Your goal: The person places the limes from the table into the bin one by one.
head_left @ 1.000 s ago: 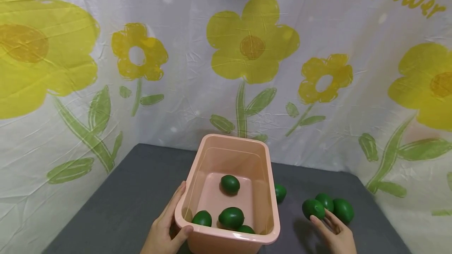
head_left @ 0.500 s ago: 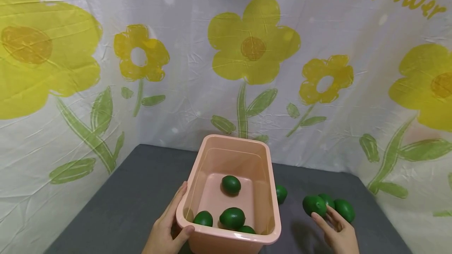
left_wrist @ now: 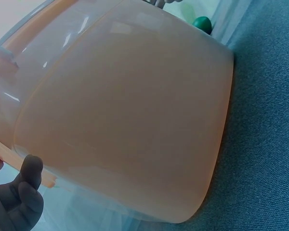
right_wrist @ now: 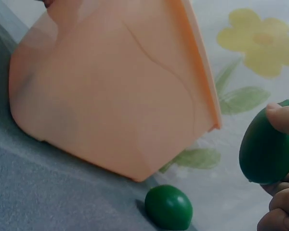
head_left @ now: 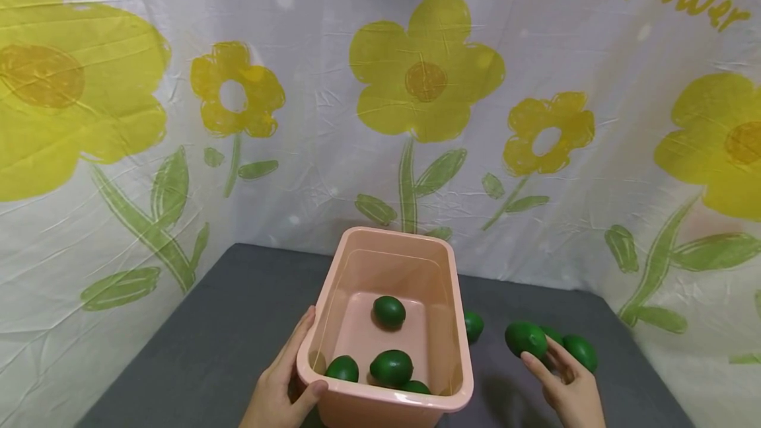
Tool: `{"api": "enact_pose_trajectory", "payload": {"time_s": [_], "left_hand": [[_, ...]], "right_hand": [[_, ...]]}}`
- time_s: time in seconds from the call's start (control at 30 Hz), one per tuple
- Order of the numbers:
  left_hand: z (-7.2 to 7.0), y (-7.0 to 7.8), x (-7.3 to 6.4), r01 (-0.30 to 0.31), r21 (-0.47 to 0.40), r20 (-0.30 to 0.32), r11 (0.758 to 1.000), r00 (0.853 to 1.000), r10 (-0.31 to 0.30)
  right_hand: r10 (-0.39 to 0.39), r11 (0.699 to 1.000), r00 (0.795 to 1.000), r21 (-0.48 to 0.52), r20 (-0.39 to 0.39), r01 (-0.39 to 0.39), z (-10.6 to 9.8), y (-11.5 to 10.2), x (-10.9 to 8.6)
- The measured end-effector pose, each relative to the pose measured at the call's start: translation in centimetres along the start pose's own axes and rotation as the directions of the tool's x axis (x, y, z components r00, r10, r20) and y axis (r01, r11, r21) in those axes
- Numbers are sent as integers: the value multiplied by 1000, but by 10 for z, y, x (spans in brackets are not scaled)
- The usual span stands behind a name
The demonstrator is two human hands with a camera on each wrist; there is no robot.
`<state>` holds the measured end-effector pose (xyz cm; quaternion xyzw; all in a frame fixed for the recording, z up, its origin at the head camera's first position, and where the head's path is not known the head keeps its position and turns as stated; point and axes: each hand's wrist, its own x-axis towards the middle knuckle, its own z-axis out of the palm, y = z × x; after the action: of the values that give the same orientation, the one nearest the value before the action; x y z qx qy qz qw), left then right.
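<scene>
A pink plastic tub (head_left: 392, 268) stands in front of me with several green limes inside, one of them a lime (head_left: 389, 312) in its middle. My left hand (head_left: 276, 378) grips the tub's near left corner, thumb over the rim and fingers along the outer side. To the right of the tub, my right hand (head_left: 569, 385) pinches a lime (head_left: 524, 339) between thumb and fingers, raised above the table. In the right wrist view this held lime (right_wrist: 261, 151) hangs apart from the tub's wall (right_wrist: 111, 96).
Behind the held lime, two more limes lie together on the grey table, the right one (head_left: 579, 353) more visible. Another lime (head_left: 473, 327) sits close to the tub's right side, partly hidden by it. A flower-printed white curtain (head_left: 315, 170) encloses the table's back and sides.
My right hand has lifted the lime slightly and shifted it a little left, off the two limes behind it. The left hand keeps its grip on the tub.
</scene>
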<state>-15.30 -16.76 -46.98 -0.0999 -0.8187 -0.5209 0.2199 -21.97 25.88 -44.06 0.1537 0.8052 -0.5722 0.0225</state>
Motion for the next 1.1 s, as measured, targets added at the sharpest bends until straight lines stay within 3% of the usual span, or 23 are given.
{"api": "enact_pose_trajectory", "payload": {"time_s": [0.5, 0.87, 1.1], "left_hand": [[-1, -4, -1, -61, 2, -12, 998, 998, 61], [-1, -2, -1, -38, 21, -8, 999, 999, 38], [-2, -2, 0, -54, 29, -9, 998, 999, 54]], "right_hand": [[-117, 992, 993, 54, 15, 116, 12, -27, -13], [-198, 972, 980, 136, 21, 193, 23, -42, -16], [-251, 955, 968, 172, 26, 243, 30, -46, -19]]}}
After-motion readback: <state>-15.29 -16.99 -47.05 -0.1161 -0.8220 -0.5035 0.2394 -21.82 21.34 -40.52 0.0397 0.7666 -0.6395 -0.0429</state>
